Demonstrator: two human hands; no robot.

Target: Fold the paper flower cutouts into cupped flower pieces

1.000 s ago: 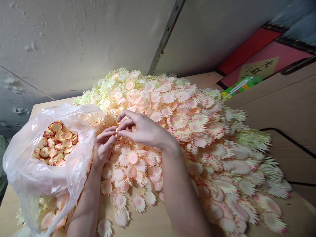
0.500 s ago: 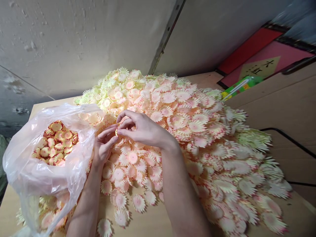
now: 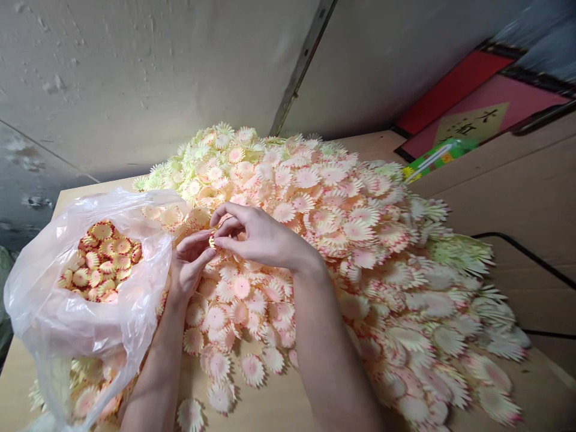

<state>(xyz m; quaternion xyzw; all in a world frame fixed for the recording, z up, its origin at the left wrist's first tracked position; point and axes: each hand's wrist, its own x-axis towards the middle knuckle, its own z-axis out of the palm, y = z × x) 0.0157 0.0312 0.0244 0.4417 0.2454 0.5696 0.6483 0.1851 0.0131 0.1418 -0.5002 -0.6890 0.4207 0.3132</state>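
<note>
A big heap of paper flowers (image 3: 342, 228), cream with pink centres, covers a wooden table (image 3: 279, 414). Above the heap's left part my left hand (image 3: 189, 267) and my right hand (image 3: 256, 237) meet, fingertips pinched together on one small flower piece (image 3: 212, 241) that is mostly hidden between them. To the left of my left wrist lies a clear plastic bag (image 3: 67, 324), open at the top. It holds several smaller yellow and red flowers (image 3: 99, 261).
A grey wall rises behind the table. At the right are brown cardboard sheets (image 3: 517, 198), a black cable (image 3: 531, 258), a green box (image 3: 438, 157) and a red framed picture (image 3: 477, 111). Loose flowers lie near the table's front edge.
Both hands have stayed pinched together in the same place; only the fingers shifted slightly. The bag and the heap have not moved.
</note>
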